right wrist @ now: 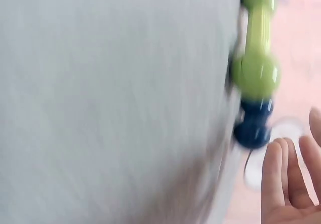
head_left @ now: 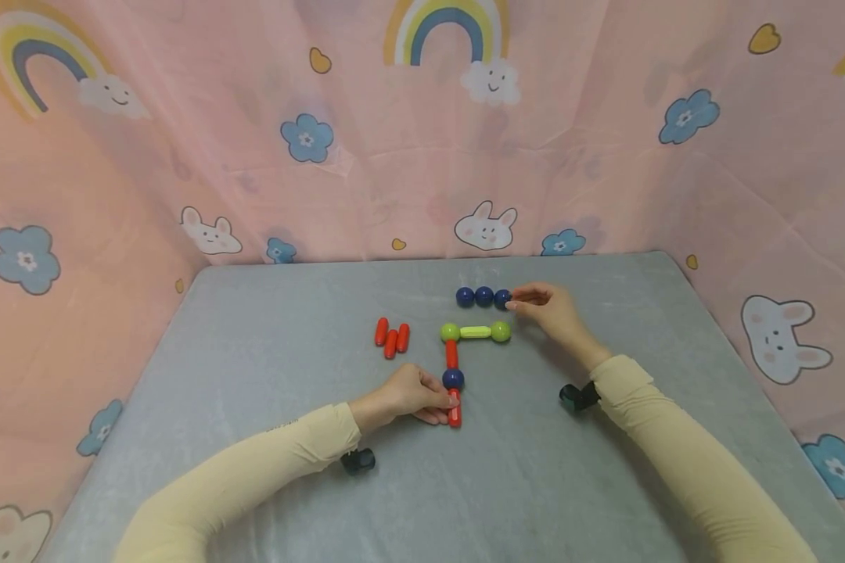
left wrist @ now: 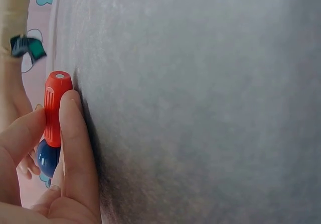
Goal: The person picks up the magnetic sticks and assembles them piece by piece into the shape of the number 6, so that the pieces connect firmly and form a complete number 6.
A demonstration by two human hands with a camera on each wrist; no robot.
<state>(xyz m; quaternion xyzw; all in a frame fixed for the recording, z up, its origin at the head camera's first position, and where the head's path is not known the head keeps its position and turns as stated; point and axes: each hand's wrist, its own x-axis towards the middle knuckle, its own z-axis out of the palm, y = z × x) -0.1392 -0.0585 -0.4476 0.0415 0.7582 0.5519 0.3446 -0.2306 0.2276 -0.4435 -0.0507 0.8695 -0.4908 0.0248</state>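
Observation:
My left hand (head_left: 410,391) pinches a red magnetic rod (head_left: 454,416) between thumb and fingers; its ribbed side and pale end dot show in the left wrist view. That rod meets a blue ball (head_left: 454,379), from which another red rod (head_left: 452,354) runs up to a green ball (head_left: 450,333). A light green rod (head_left: 475,332) joins it to a second green ball (head_left: 501,332). Behind these, my right hand (head_left: 551,313) reaches the right-hand ball (head_left: 502,299) of three blue balls in a row. Its fingers (right wrist: 273,176) look straight, with the thumb spread apart; contact is unclear.
Three loose red rods (head_left: 390,344) lie left of the joined pieces. The grey tabletop (head_left: 253,344) ends at a pink patterned curtain (head_left: 366,188) behind and on both sides. A dark wrist camera (head_left: 577,397) hangs under each forearm.

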